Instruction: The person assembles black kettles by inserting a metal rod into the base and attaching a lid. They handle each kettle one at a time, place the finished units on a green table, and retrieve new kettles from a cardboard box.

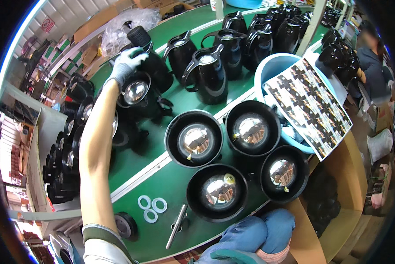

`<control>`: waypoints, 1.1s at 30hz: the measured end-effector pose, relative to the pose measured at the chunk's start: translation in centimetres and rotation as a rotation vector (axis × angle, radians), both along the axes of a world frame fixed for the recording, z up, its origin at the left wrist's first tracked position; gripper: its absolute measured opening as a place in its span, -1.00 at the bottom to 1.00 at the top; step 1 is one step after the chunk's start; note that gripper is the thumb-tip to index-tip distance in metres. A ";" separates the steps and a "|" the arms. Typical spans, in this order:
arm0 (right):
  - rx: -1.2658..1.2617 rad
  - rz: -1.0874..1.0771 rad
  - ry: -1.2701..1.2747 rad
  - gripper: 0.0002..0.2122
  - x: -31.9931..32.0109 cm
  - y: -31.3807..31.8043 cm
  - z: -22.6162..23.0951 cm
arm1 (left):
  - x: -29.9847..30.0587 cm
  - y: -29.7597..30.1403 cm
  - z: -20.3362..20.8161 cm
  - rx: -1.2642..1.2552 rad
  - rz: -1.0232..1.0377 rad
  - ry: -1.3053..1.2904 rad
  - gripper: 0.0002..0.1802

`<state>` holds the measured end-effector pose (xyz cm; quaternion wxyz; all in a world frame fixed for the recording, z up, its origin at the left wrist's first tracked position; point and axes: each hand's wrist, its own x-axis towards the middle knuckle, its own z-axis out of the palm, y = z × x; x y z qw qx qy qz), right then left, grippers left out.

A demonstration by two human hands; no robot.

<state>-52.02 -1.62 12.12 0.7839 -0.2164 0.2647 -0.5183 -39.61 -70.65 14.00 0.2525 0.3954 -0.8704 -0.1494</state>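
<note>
My left hand (128, 64), in a pale grey glove, reaches to the far left, fingers apart. It lies against a dark jug (155, 70) beside a stack of black rings (139, 36); the fingertips' contact is hard to make out. Just below the hand is a black jug body (136, 93) with a silvery dome inside. Nearer me, several round black bodies stand together, among them one at the front (198, 200), each showing a mirror-like dome. Three translucent rings (151, 216) and a metal rod (175, 229) lie near the front edge. My right hand cannot be made out.
Finished-looking black jugs with handles (208, 79) line the far side of the green table (162, 182). A blue tub (267, 66) with a printed sheet (309, 105) across it stands right, above a cardboard box (351, 211). Another person (373, 70) is far right.
</note>
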 end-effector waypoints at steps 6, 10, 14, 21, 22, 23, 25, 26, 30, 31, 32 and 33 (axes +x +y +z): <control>-0.099 0.040 0.255 -0.22 4.0 2.6 -4.4 | 5.7 19.0 1.8 -0.468 -0.039 -0.335 -0.72; -0.225 0.195 0.388 -0.26 5.6 2.9 -5.3 | 6.1 19.1 -2.0 -0.633 0.110 -0.418 -0.61; -0.367 0.159 0.581 -0.28 6.8 1.2 -0.6 | 8.0 25.5 5.1 -0.680 0.052 -0.349 -0.60; -1.122 -0.532 1.524 -0.31 7.8 -8.2 10.2 | 17.2 43.3 15.0 -0.670 -0.067 -0.400 -0.65; -1.183 -0.612 1.743 -0.32 8.2 -9.2 10.8 | 17.4 45.7 15.6 -0.640 -0.123 -0.421 -0.68; -1.221 -0.506 1.919 -0.37 9.0 -10.1 12.3 | 18.4 48.3 16.1 -0.601 -0.153 -0.470 -0.70; -1.282 -0.232 1.958 -0.55 10.8 -10.3 12.0 | 20.5 52.8 16.0 -0.519 -0.230 -0.521 -0.75; -1.341 -0.223 1.884 -0.72 11.8 -9.4 11.2 | 22.0 54.7 15.0 -0.514 -0.248 -0.507 -0.80; -1.280 -0.121 1.620 -0.80 13.7 -4.9 8.2 | 26.4 60.9 11.6 -0.297 -0.238 -0.164 -0.65; -1.218 -0.151 1.518 -0.74 13.7 -4.2 7.6 | 28.2 62.2 11.6 -0.213 -0.109 -0.012 -0.59; -1.124 -0.199 1.427 -0.71 13.9 -3.3 7.1 | 30.0 64.0 9.1 -0.008 0.172 0.391 -0.51; -1.030 -0.242 1.332 -0.68 14.5 -2.5 6.8 | 32.2 65.8 5.3 0.194 0.456 0.791 -0.43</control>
